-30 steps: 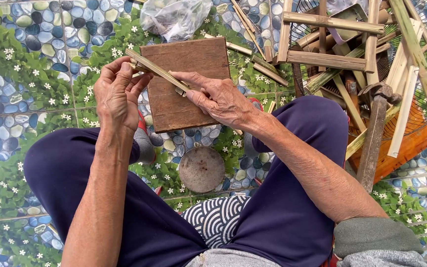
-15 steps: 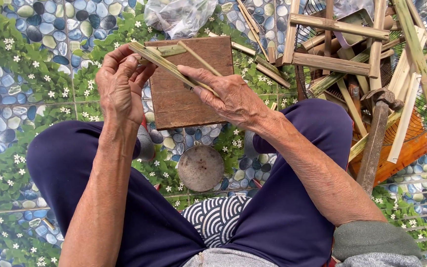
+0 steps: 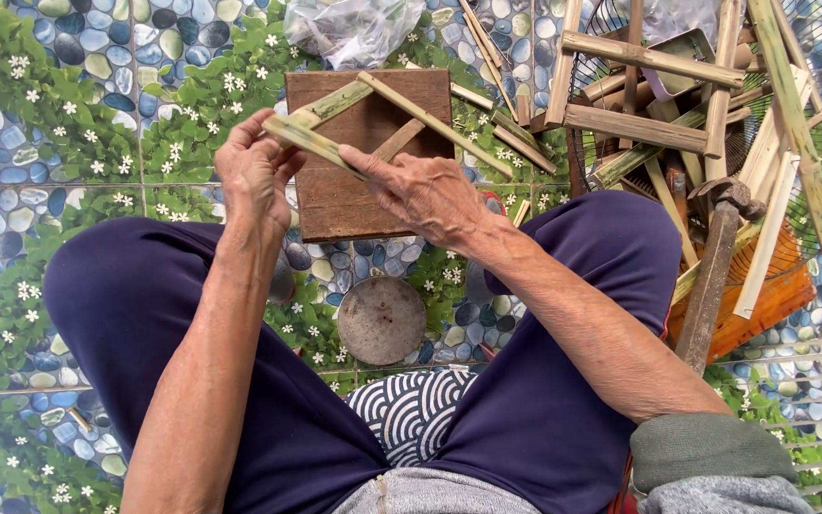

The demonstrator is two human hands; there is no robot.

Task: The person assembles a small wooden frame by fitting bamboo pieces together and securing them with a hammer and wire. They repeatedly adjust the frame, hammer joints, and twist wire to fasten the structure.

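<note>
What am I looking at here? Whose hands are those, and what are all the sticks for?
The camera sits on a person's head and looks down, so you see their own two arms and their knees in dark blue trousers. The left hand and the right hand together hold thin green bamboo strips. Under them lies a brown wooden board on a floor mat printed with pebbles and flowers. A round metal lid lies between the legs. On the right are a hammer and a pile of bamboo sticks.
</note>
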